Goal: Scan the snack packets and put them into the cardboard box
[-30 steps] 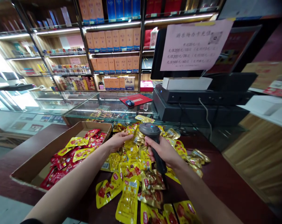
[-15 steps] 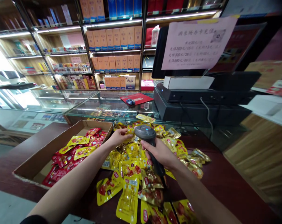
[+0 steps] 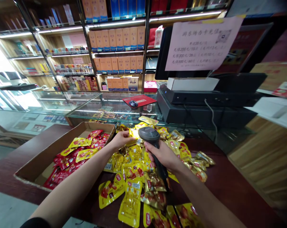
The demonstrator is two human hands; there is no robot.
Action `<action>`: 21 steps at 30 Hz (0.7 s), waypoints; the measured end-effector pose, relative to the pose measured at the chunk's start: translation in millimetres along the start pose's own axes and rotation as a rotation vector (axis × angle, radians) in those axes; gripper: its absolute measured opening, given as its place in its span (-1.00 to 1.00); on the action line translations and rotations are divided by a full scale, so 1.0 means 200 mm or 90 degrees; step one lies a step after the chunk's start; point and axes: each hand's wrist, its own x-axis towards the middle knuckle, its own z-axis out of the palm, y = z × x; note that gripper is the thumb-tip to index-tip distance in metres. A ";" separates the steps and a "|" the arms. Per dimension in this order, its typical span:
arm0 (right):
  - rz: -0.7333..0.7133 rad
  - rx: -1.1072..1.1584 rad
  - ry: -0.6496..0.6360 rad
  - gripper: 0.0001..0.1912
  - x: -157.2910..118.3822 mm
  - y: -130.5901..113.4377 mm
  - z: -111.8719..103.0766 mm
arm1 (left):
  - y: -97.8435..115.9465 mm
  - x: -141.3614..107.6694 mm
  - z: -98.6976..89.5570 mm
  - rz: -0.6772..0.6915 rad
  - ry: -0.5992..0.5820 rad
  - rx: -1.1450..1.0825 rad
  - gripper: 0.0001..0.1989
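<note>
My right hand [image 3: 164, 155] is wrapped round the handle of a dark grey barcode scanner [image 3: 149, 134], its head pointing away from me over the pile. Just left of the scanner head, my left hand [image 3: 122, 140] pinches a yellow snack packet [image 3: 133, 133], which is brightly lit in front of the scanner. Part of that packet is hidden by the scanner. Under and around both hands lie many yellow and gold snack packets [image 3: 129, 202], spread loosely over the dark red-brown table [image 3: 231, 183].
At the left stands an open cardboard box [image 3: 36, 158] with red packets [image 3: 69, 161] and several yellow ones. Behind the pile are a glass counter [image 3: 95, 109], a mouse [image 3: 133, 103] on a red mat [image 3: 145, 100], and a monitor [image 3: 162, 53] with a paper sign. Stocked shelves line the back.
A bright light from the scanner now falls on the packet in my left hand. The blue light on top of the scanner no longer shows. Both hands are almost where they were.
</note>
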 end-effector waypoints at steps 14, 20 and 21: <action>0.003 -0.001 0.002 -0.58 -0.01 -0.03 0.00 | 0.01 0.00 0.01 -0.001 0.002 -0.002 -0.49; -0.012 -0.011 0.002 -0.60 -0.03 -0.05 0.00 | -0.01 0.01 0.00 -0.004 0.026 -0.012 -0.44; -0.015 -0.009 -0.002 -0.60 -0.03 -0.06 0.00 | -0.01 0.01 -0.01 -0.002 0.040 -0.015 -0.43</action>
